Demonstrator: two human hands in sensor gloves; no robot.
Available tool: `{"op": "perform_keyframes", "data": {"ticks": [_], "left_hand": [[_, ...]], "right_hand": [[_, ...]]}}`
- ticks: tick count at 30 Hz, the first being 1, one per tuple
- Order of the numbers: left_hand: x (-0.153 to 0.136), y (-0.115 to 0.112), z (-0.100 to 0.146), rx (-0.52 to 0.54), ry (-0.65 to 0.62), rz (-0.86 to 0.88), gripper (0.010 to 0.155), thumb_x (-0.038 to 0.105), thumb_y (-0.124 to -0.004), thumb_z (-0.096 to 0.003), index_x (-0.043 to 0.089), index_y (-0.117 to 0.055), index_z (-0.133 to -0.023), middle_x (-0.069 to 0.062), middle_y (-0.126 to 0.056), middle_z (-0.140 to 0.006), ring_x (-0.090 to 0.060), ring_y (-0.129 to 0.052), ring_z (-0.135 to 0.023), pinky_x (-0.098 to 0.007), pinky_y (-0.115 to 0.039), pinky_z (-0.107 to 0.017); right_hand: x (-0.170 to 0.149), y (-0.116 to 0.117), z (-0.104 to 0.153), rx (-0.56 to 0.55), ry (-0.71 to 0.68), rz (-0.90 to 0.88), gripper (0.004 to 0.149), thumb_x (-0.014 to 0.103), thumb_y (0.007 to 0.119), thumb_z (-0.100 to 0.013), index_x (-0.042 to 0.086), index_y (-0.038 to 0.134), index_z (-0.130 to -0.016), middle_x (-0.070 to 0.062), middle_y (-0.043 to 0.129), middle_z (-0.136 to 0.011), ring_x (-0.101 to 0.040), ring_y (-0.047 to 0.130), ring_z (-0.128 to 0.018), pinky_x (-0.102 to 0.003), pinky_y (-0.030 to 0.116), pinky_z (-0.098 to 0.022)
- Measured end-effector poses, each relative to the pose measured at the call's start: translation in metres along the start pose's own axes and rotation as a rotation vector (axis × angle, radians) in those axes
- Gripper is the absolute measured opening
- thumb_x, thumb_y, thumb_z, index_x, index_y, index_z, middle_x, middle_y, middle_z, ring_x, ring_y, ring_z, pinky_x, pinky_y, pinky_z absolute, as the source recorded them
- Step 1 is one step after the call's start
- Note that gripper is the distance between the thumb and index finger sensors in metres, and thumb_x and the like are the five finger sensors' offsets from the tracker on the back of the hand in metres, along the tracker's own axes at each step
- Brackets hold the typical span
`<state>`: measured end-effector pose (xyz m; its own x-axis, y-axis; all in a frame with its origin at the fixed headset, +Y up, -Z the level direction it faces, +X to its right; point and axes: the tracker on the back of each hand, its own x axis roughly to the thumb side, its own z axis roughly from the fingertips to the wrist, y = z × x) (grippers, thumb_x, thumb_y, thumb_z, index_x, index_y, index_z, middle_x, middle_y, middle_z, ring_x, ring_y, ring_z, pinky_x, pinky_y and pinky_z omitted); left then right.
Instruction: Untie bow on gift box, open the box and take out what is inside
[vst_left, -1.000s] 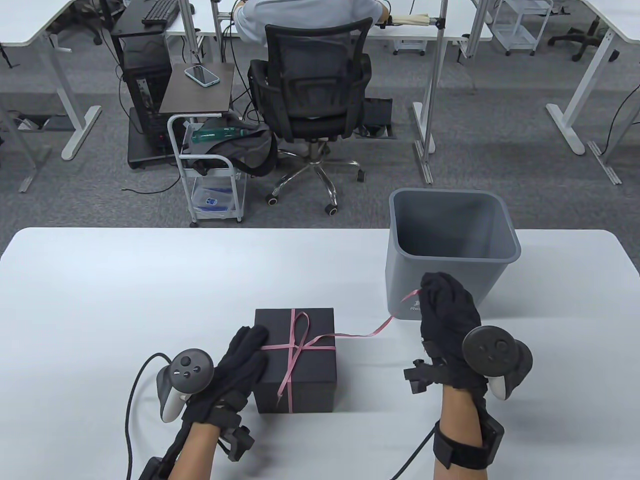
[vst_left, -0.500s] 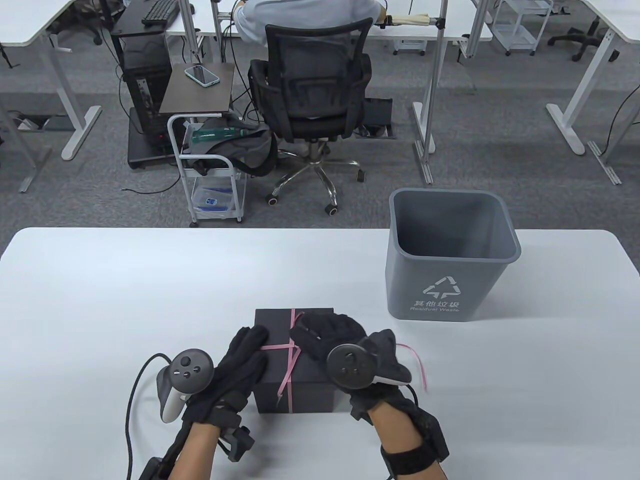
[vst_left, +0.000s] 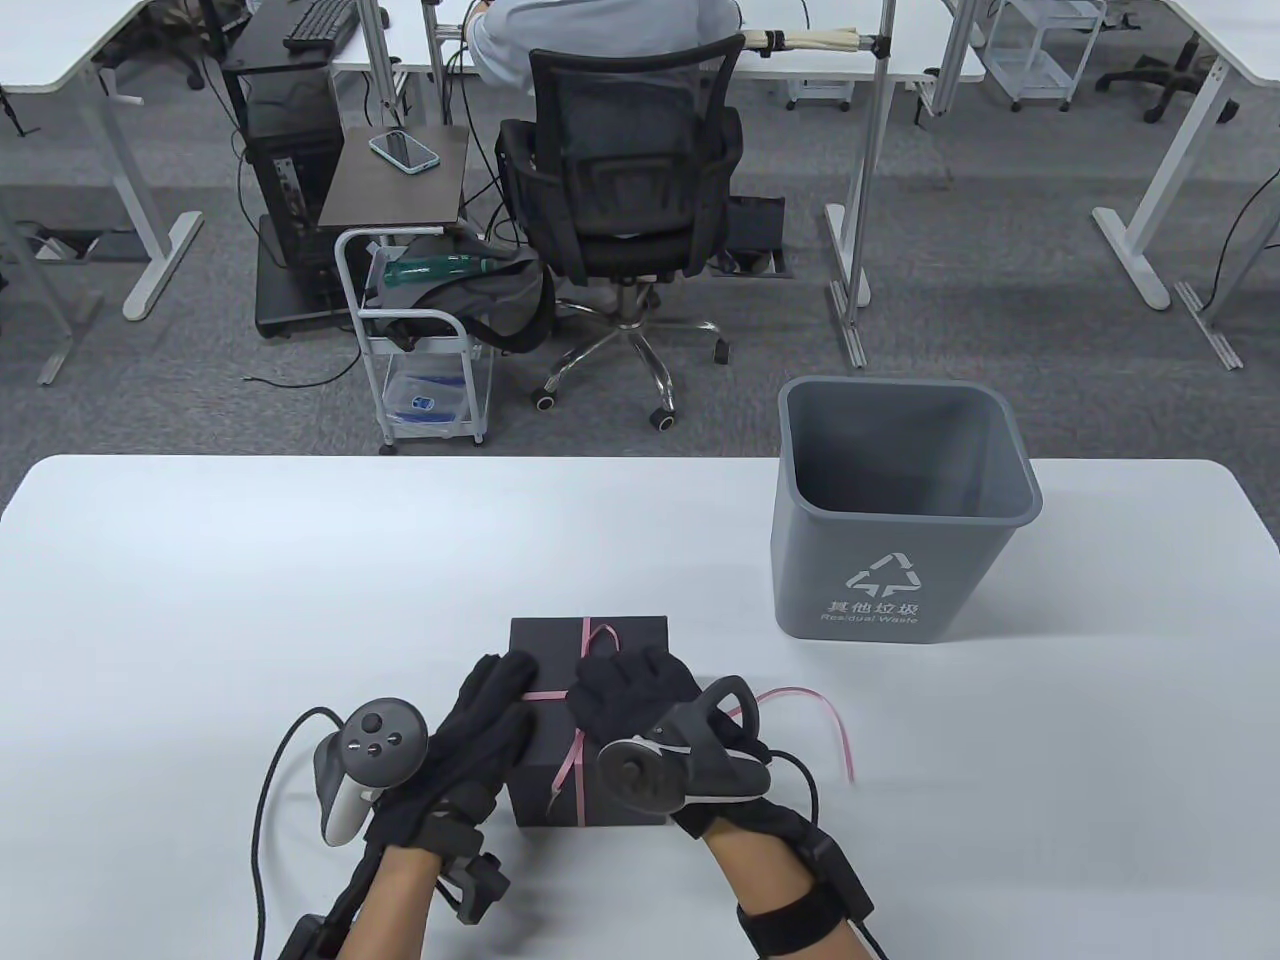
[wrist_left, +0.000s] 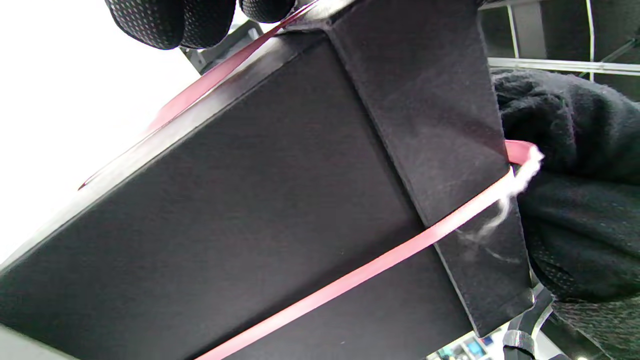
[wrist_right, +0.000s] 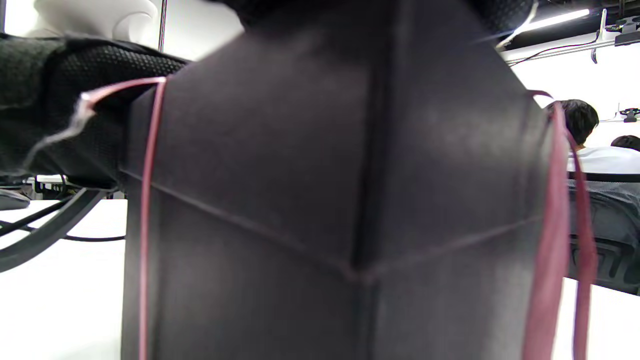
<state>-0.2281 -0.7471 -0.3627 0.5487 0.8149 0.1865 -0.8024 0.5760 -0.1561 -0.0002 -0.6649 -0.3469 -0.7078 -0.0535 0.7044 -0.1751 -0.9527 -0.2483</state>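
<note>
A black gift box (vst_left: 540, 790) stands on the white table (vst_left: 300, 580) with a pink ribbon (vst_left: 598, 635) crossed over its lid. My left hand (vst_left: 505, 675) rests with straight fingers on the lid's left edge, over the ribbon band. My right hand (vst_left: 610, 680) lies on the lid, fingers curled down at the ribbon's crossing, pinching it. A loose ribbon tail (vst_left: 825, 712) trails on the table to the right. In the left wrist view the box (wrist_left: 280, 200) fills the frame, with the ribbon (wrist_left: 350, 280) running into the right glove (wrist_left: 565, 150). The right wrist view shows the box (wrist_right: 325, 200) close up.
A grey waste bin (vst_left: 900, 540) stands on the table behind and to the right of the box. Beyond the far table edge a person sits on an office chair (vst_left: 620, 170). A cable (vst_left: 265, 800) runs from my left wrist.
My right hand let go of the stretched ribbon tail near the bin, came back left onto the lid and has curled its fingers at the crossing. The left hand has stayed put.
</note>
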Motion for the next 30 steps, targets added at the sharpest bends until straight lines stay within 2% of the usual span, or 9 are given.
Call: {"op": "perform_keyframes", "data": {"ticks": [4, 9, 13, 23, 30], "left_hand": [[0.000, 0.000, 0.000, -0.001, 0.002, 0.002, 0.060, 0.051, -0.058, -0.0684, 0.034, -0.040, -0.123, -0.022, -0.035, -0.129, -0.057, -0.058, -0.104, -0.057, -0.063, -0.073], [0.000, 0.000, 0.000, -0.001, 0.002, 0.000, 0.060, 0.051, -0.058, -0.0684, 0.034, -0.040, -0.123, -0.022, -0.035, -0.129, -0.057, -0.058, -0.104, -0.057, -0.063, -0.073], [0.000, 0.000, 0.000, -0.001, 0.004, 0.001, 0.060, 0.051, -0.058, -0.0684, 0.034, -0.040, -0.123, -0.023, -0.035, -0.129, -0.058, -0.058, -0.103, -0.057, -0.063, -0.073], [0.001, 0.000, 0.001, 0.003, 0.007, -0.004, 0.060, 0.051, -0.057, -0.0685, 0.034, -0.040, -0.123, -0.022, -0.036, -0.129, -0.057, -0.058, -0.103, -0.057, -0.064, -0.073], [0.000, -0.001, 0.001, 0.003, 0.010, 0.006, 0.060, 0.051, -0.057, -0.0686, 0.034, -0.039, -0.123, -0.023, -0.036, -0.129, -0.058, -0.058, -0.103, -0.057, -0.064, -0.072]], "right_hand": [[-0.007, -0.005, 0.003, -0.021, 0.033, -0.046, 0.040, 0.020, 0.074, -0.059, 0.020, 0.074, -0.099, -0.010, 0.066, -0.106, -0.035, 0.073, -0.090, -0.057, 0.059, -0.072], [-0.038, -0.028, 0.015, -0.164, 0.161, -0.310, 0.041, 0.020, 0.072, -0.059, 0.018, 0.072, -0.100, -0.012, 0.065, -0.106, -0.037, 0.072, -0.090, -0.058, 0.059, -0.071], [-0.062, -0.040, 0.027, -0.276, 0.249, -0.430, 0.041, 0.019, 0.073, -0.059, 0.016, 0.073, -0.100, -0.014, 0.065, -0.106, -0.038, 0.072, -0.089, -0.058, 0.059, -0.070], [-0.119, -0.085, 0.084, -0.636, 0.482, -0.579, 0.041, 0.018, 0.073, -0.059, 0.015, 0.073, -0.100, -0.015, 0.065, -0.106, -0.039, 0.072, -0.088, -0.059, 0.059, -0.070], [-0.142, -0.097, 0.117, -0.780, 0.610, -0.631, 0.041, 0.018, 0.073, -0.060, 0.013, 0.073, -0.100, -0.016, 0.065, -0.105, -0.040, 0.071, -0.088, -0.059, 0.059, -0.069]]}}
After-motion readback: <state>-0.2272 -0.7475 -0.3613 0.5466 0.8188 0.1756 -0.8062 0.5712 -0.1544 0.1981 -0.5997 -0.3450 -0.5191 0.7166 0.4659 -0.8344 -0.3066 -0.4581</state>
